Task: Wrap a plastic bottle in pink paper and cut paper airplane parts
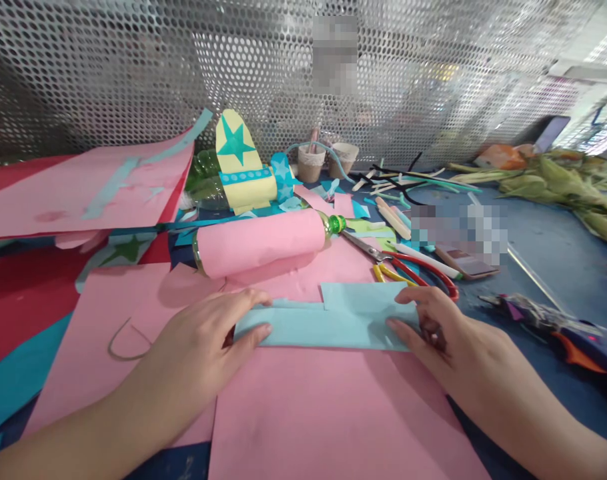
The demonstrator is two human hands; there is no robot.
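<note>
A light blue strip of paper (328, 330), folded lengthwise, is held just over a pink sheet (343, 413). My left hand (228, 330) pinches its left end between thumb and fingers. At the right end my right hand (433, 327) grips it the same way, with some fingertips hidden behind the paper. Beyond the strip lies a bottle wrapped in pink paper (261, 243), its green neck (335, 224) pointing right. Scissors with red and yellow handles (383, 257) rest between the bottle and my right hand.
A yellow paper-wrapped bottle with blue stars (246, 190) lies behind, near two small cups (311, 165). Pink and red sheets (108, 193) are piled left. Paper scraps, strips and a phone (466, 261) lie right, with corn husks (548, 177) farther back. A perforated metal panel (263, 73) borders the table.
</note>
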